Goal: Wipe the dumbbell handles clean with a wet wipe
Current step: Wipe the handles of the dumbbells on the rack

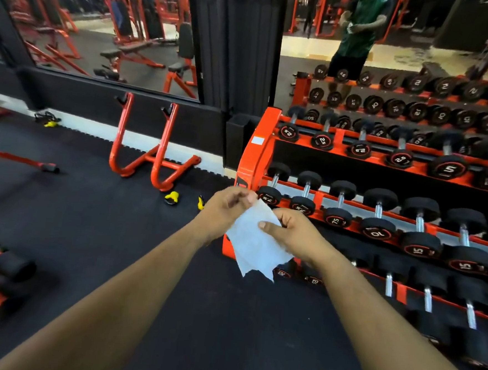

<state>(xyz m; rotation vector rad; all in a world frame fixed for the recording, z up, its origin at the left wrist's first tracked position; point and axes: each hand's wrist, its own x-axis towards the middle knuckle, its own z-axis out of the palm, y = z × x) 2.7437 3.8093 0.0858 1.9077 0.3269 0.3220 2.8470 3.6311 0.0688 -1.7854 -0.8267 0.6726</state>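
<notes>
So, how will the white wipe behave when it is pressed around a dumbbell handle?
The wet wipe is probably floppy: it hangs limp below the left hand and right hand that pinch it. It looks thin and light, so it should wrap easily. Its lower edge looks ragged, so it may tear if pulled hard.

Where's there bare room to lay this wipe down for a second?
Both hands, left hand and right hand, hold the wet wipe. Bare black floor lies open between the red stand and the dumbbell rack. The rack's shelves are crowded with dumbbells.
</notes>
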